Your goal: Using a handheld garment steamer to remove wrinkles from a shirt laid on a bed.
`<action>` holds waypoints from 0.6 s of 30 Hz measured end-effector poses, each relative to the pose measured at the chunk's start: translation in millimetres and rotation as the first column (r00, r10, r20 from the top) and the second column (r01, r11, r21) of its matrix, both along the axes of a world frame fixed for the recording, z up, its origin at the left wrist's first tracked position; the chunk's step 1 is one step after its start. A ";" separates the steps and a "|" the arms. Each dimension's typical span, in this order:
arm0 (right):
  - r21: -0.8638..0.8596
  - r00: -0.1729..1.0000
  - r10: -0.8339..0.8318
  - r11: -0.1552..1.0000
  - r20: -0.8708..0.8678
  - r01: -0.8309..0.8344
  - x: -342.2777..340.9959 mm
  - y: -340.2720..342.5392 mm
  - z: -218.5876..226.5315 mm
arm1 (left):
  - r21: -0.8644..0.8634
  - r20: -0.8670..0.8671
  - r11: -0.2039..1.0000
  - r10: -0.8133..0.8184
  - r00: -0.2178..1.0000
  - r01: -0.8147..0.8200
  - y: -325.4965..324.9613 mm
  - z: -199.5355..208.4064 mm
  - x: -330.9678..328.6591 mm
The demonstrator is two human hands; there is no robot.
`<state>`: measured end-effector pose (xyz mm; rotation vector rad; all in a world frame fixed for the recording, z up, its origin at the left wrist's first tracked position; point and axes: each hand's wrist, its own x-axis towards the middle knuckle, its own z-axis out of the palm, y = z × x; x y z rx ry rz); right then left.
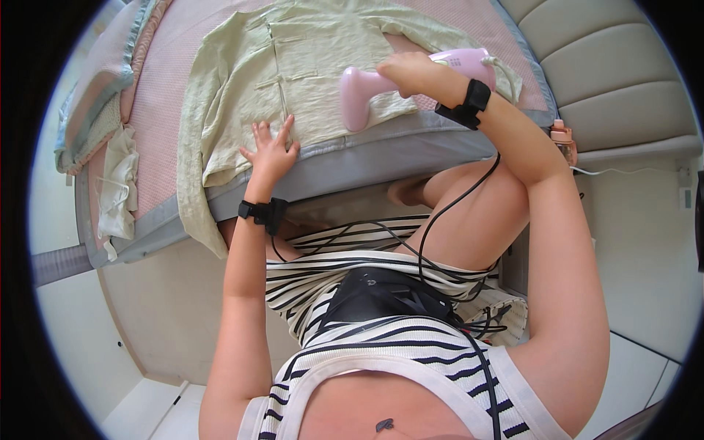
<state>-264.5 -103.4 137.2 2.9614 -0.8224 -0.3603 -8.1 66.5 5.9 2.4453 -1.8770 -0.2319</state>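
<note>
A pale green long-sleeved shirt [323, 95] lies spread on the bed, its front opening running down the middle and one sleeve hanging over the near edge at the left. My right hand [419, 75] is wrapped round the handle of a pink handheld garment steamer [357, 99]. The steamer's head is over the shirt's lower right part; whether it touches the cloth I cannot tell. My left hand [271, 152] rests on the shirt near its lower hem, fingers spread and holding nothing, just left of the front opening.
The bed has a pink quilted cover [158, 139] with a grey border. Folded bedding [99, 103] and a white cloth [117, 187] lie at the left. A padded grey headboard [609, 66] and a pinkish bottle [563, 139] are at the right. Black cables cross my lap.
</note>
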 end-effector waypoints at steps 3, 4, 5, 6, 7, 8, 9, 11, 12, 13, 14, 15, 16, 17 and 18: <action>0.019 1.000 -0.011 1.000 0.021 0.011 -15.4 -2.5 0.1 | -0.004 -0.009 1.000 -0.002 1.000 0.002 1.1 0.5 -0.2; 0.026 1.000 -0.017 1.000 0.024 0.016 -21.5 -3.5 0.6 | -0.009 -0.012 1.000 -0.002 1.000 0.002 1.0 0.8 -0.4; 0.027 1.000 -0.017 1.000 0.024 0.017 -27.8 -5.9 0.4 | -0.008 -0.013 1.000 -0.003 1.000 0.002 1.2 1.2 -0.5; 0.041 0.999 -0.048 0.998 -0.004 0.048 -33.6 -8.7 0.4 | -0.005 -0.011 1.000 -0.003 1.000 0.003 1.6 1.8 -0.5; 0.056 0.996 -0.077 0.995 -0.032 0.079 -38.6 -10.7 -0.5 | -0.002 -0.008 1.000 -0.003 1.000 0.003 2.2 2.1 -0.4; 0.057 0.996 -0.077 0.995 -0.033 0.079 -42.0 -9.4 2.1 | -0.001 -0.009 1.000 -0.003 1.000 0.003 2.8 1.9 -0.4; 0.044 0.996 -0.081 0.996 -0.025 0.082 -45.1 -8.4 5.0 | -0.013 -0.014 1.000 -0.001 1.000 0.001 3.4 1.7 -0.3; 0.030 0.996 -0.088 0.996 -0.018 0.088 -47.4 -8.0 6.8 | -0.026 -0.020 1.000 -0.002 1.000 0.001 2.4 2.9 -1.3; 0.027 0.997 -0.075 0.997 -0.019 0.075 -48.2 -9.2 7.0 | -0.011 -0.032 1.000 -0.007 0.999 0.006 0.6 4.4 -2.4; 0.024 0.998 -0.062 0.998 -0.020 0.063 -49.1 -10.5 7.3 | 0.005 -0.045 1.000 -0.012 0.999 0.012 -1.0 6.0 -3.8; 0.024 0.998 -0.065 0.998 -0.021 0.066 -45.1 -9.4 7.7 | 0.005 -0.046 1.000 -0.015 0.999 0.015 -0.5 6.5 -3.7; 0.032 0.998 -0.051 0.998 -0.032 0.052 -38.2 -8.8 6.8 | 0.020 -0.043 1.000 -0.009 0.999 0.010 0.8 7.0 -2.4; 0.040 0.998 -0.036 0.998 -0.044 0.038 -32.2 -8.1 6.2 | 0.035 -0.039 0.999 -0.004 0.999 0.005 2.0 7.3 -1.2; 0.038 0.998 -0.046 0.998 -0.048 0.048 -31.9 -8.9 2.2 | 0.033 -0.044 0.999 -0.014 0.999 0.015 1.3 6.8 -1.8; 0.024 0.999 -0.012 1.000 0.029 0.012 -31.8 -8.5 -3.1 | 0.033 -0.044 0.999 -0.007 0.999 0.009 0.5 6.4 -2.3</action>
